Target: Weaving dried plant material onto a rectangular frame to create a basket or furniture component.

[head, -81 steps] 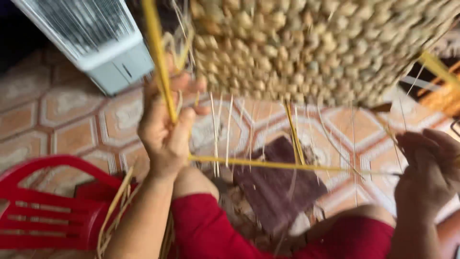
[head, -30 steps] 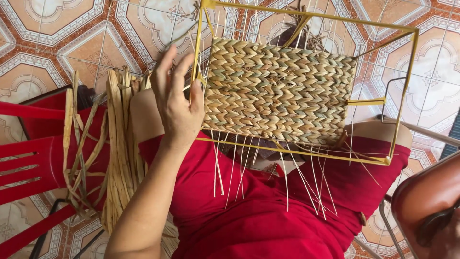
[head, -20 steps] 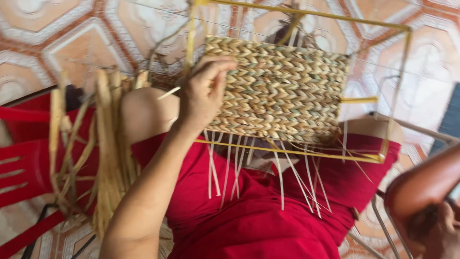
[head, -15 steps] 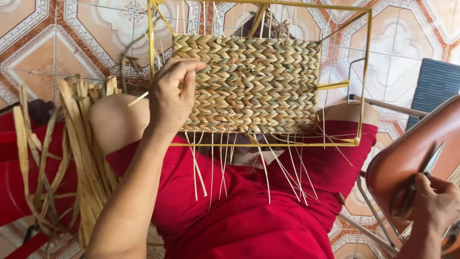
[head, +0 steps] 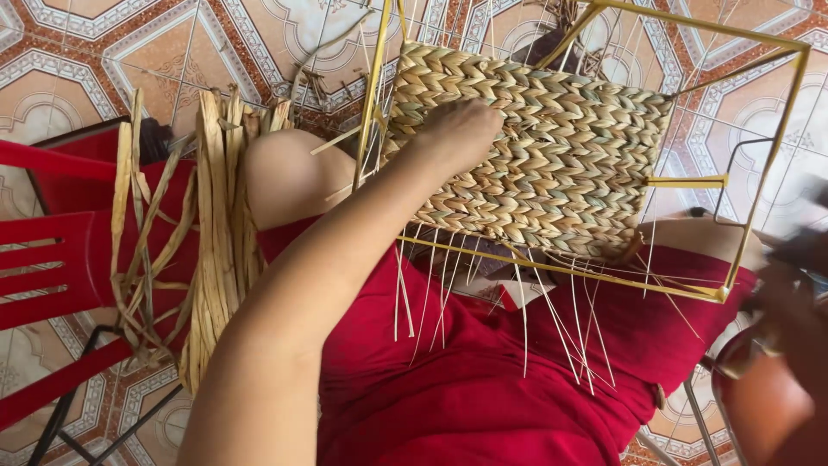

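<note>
The left hand (head: 457,134) lies knuckles-up on the woven panel (head: 535,155), at about nine o'clock on its face, fingers curled together and pressing into the plaited rows; whether they pinch a strand underneath cannot be told. The panel is stretched inside a yellow wire frame (head: 759,173) that rests tilted across the person's lap, over the red garment (head: 483,380), its far edge hanging out above the patterned tile floor (head: 112,43). Thin pale stakes (head: 526,319) hang loose from the panel's six o'clock edge and splay over the cloth.

The right hand (head: 789,306) sits at three o'clock, just outside the frame's corner — it is blurred, and its grip cannot be read, though it is beside a brown rounded object (head: 759,406) that is too smeared to identify.

At nine o'clock a bundle of dried flat strands (head: 216,233) drapes over the bare knee and a red plastic chair (head: 52,267).

Judging from this, the frame is steadied by one hand and the lap alone, so it could tip or slide off toward twelve o'clock if the pressing hand shifts. The loose stakes look brittle — snagging them on the cloth or forearm might bend or snap them. The draped bundle could also slip to the floor.
</note>
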